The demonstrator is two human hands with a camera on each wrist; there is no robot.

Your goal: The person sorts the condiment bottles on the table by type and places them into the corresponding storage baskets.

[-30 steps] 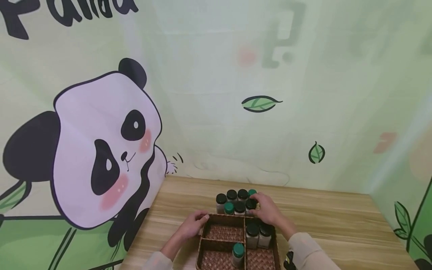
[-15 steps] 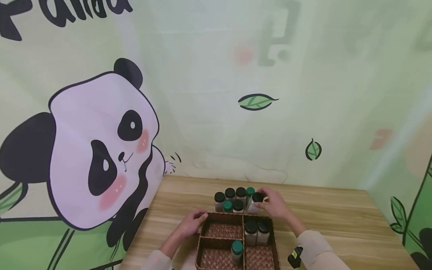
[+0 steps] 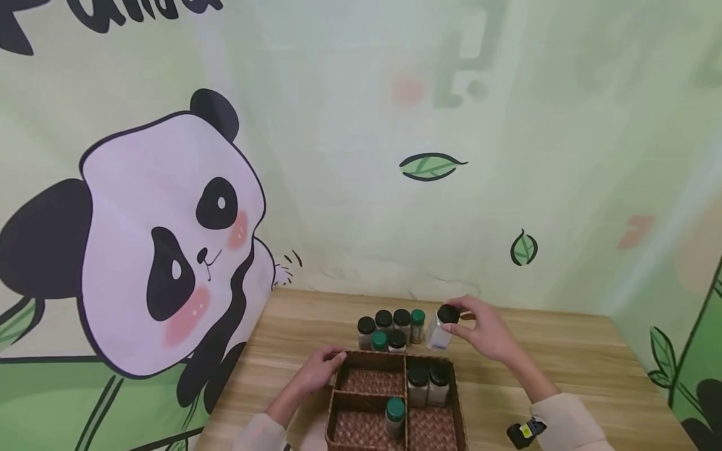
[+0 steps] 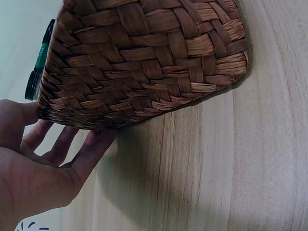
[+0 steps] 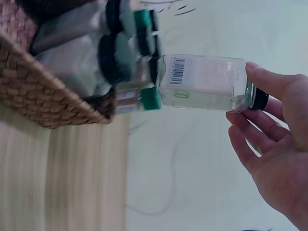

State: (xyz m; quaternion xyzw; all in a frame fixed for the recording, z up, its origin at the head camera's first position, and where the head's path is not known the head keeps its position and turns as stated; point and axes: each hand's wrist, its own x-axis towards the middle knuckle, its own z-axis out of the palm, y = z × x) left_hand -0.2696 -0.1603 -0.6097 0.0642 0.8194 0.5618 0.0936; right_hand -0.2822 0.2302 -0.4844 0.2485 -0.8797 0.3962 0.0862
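Note:
My right hand (image 3: 487, 329) holds a clear glass spice jar (image 3: 438, 332) by its black lid and neck, to the right of the other jars. In the right wrist view, a barcode label shows on the jar (image 5: 204, 79), and the thumb and fingers pinch its lid end. A brown woven basket (image 3: 368, 393) with compartments stands in front. My left hand (image 3: 318, 371) grips its back left corner, thumb at the rim and fingers against the outer wall (image 4: 144, 72). Two black-lidded jars (image 3: 427, 387) stand in its back right part; a green-lidded jar (image 3: 395, 418) is in the front left compartment.
Behind the basket, several spice jars (image 3: 383, 321) with black or green lids stand close together on the wooden table (image 3: 553, 351). A panda-printed backdrop (image 3: 338, 188) rises at the table's back edge. A black device (image 3: 526, 432) sits at my right wrist.
My right hand has taken the black-lidded jar from the right end of the group and moved it rightward, lifting it. The left hand stays on the basket corner.

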